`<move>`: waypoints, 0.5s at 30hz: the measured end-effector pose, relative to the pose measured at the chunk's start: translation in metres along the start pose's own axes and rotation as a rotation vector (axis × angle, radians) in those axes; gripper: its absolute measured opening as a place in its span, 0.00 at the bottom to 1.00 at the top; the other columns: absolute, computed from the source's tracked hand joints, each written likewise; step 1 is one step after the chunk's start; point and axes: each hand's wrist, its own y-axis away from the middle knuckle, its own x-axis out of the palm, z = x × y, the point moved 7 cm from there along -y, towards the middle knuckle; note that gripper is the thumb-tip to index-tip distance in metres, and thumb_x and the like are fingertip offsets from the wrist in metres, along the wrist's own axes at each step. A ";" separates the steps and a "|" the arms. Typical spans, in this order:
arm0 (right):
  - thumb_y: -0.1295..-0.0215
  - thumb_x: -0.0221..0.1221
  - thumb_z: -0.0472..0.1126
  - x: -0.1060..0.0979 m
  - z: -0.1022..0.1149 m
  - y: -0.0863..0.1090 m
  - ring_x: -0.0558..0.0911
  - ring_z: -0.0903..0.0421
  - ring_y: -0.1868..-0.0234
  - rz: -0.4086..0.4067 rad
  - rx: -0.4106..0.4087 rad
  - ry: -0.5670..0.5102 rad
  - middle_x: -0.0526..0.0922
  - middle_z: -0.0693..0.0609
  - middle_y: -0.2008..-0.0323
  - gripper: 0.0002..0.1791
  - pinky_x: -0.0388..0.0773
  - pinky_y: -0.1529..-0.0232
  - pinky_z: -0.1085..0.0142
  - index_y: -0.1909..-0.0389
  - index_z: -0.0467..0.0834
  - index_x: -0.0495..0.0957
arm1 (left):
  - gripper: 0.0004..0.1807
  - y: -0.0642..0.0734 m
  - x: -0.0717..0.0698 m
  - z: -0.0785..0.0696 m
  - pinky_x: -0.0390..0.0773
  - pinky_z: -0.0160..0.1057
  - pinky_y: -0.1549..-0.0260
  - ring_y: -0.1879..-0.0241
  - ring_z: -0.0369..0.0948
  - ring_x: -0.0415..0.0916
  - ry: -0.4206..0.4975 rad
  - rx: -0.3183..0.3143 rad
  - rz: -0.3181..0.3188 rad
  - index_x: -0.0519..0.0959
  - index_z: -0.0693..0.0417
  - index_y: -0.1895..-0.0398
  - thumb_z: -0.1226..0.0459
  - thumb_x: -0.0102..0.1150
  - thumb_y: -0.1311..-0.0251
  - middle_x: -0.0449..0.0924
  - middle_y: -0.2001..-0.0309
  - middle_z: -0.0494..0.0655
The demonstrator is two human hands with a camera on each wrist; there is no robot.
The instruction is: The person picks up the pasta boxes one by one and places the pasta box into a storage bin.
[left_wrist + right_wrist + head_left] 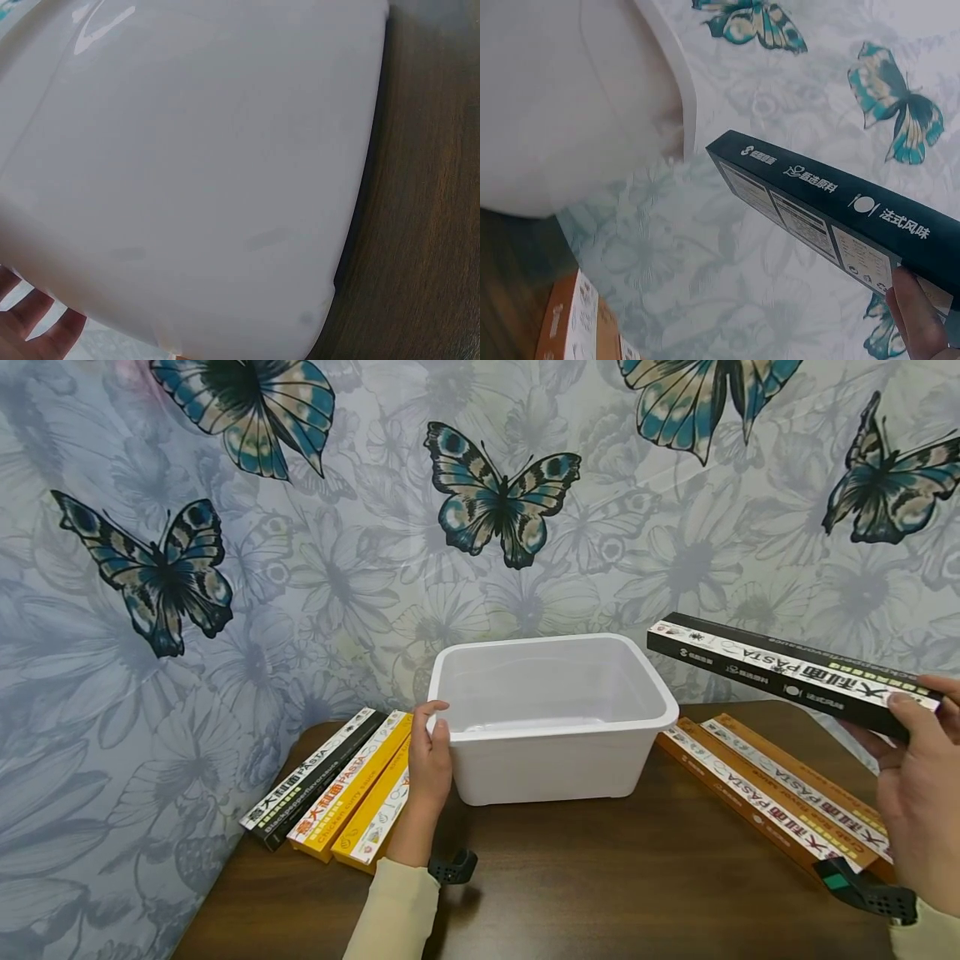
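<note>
A white plastic bin (555, 764) stands on the wooden table, its inside bare in the head view. My left hand (431, 768) grips the bin's left rim, thumb in front; in the left wrist view its fingers (56, 334) show beside the bin wall (195, 165). Raised at the right, my right hand (926, 768) holds a long black pasta box (780, 664) by its near end. The box's far end points toward the bin's right rim, and in the right wrist view the black box (832, 195) hangs in the air, apart from the bin.
Two orange-brown pasta boxes (765, 802) lie side by side right of the bin. On the left lie a black pasta box (315, 777) and two yellow pasta boxes (352, 789). Behind the table (600, 877) rises a butterfly-patterned wall covering (375, 568).
</note>
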 end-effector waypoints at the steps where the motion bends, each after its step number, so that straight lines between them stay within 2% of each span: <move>1: 0.34 0.52 0.20 0.002 0.000 0.001 0.86 0.51 0.55 0.011 0.009 -0.016 0.69 0.45 0.46 0.18 0.84 0.72 0.63 0.45 0.34 0.74 | 0.22 0.000 0.000 0.000 0.61 0.58 0.34 0.34 0.58 0.65 0.000 0.002 0.000 0.70 0.49 0.41 0.50 0.39 0.31 0.69 0.33 0.54; 5: 0.32 0.50 0.21 0.010 -0.002 0.007 0.86 0.51 0.55 0.069 0.056 -0.040 0.69 0.46 0.44 0.19 0.85 0.69 0.61 0.42 0.34 0.73 | 0.22 -0.001 -0.001 0.000 0.61 0.57 0.34 0.34 0.53 0.66 -0.006 0.004 0.000 0.70 0.49 0.41 0.50 0.39 0.31 0.69 0.33 0.54; 8: 0.32 0.50 0.22 0.017 -0.005 0.011 0.85 0.53 0.54 0.104 0.079 -0.008 0.68 0.48 0.45 0.20 0.85 0.70 0.62 0.41 0.35 0.72 | 0.22 -0.001 -0.001 0.000 0.61 0.57 0.34 0.34 0.50 0.66 -0.010 -0.001 0.004 0.69 0.48 0.41 0.50 0.39 0.31 0.69 0.33 0.53; 12: 0.33 0.51 0.20 0.024 -0.010 0.016 0.85 0.54 0.55 0.129 0.087 0.019 0.70 0.47 0.46 0.20 0.84 0.74 0.65 0.42 0.33 0.73 | 0.22 -0.001 0.000 0.000 0.61 0.57 0.34 0.34 0.50 0.66 -0.009 -0.004 0.012 0.69 0.48 0.40 0.50 0.39 0.32 0.68 0.33 0.53; 15: 0.33 0.51 0.20 0.029 -0.014 0.018 0.85 0.54 0.54 0.176 0.101 0.020 0.70 0.46 0.45 0.21 0.84 0.73 0.65 0.41 0.32 0.72 | 0.22 -0.001 0.000 0.000 0.60 0.58 0.33 0.33 0.50 0.65 -0.006 -0.001 0.013 0.69 0.49 0.40 0.50 0.39 0.31 0.68 0.32 0.54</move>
